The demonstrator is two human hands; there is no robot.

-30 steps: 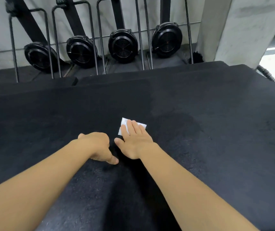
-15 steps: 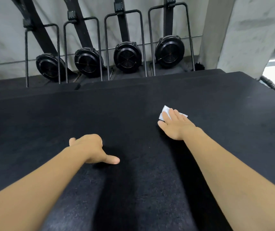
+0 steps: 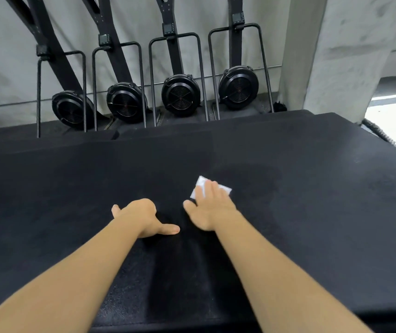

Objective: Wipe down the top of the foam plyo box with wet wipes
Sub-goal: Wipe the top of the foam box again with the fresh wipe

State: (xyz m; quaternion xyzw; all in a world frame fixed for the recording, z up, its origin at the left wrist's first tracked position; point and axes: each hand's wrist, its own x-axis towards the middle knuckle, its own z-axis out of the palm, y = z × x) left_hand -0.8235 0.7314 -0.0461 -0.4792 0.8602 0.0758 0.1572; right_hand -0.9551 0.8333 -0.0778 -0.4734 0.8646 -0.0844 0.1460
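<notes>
The black foam plyo box (image 3: 312,200) fills the lower view, its textured top facing me. A white wet wipe (image 3: 200,186) lies flat on the top, right of centre. My right hand (image 3: 210,207) presses on the wipe with straight fingers; only the wipe's far corners show past the fingertips. My left hand (image 3: 144,218) rests on the box top just left of it, fingers curled under and thumb stretched out to the right, holding nothing. A darker damp patch shows on the foam around and right of the wipe.
Behind the box's far edge several black fan-wheel machines (image 3: 180,96) stand on rails against a grey wall. A concrete pillar (image 3: 336,56) rises at the back right. A thick rope (image 3: 384,135) lies past the box's right corner.
My right hand has slid the wipe back left and nearer to me, after sweeping out to the right half a second ago. The left hand has stayed resting on the box.
</notes>
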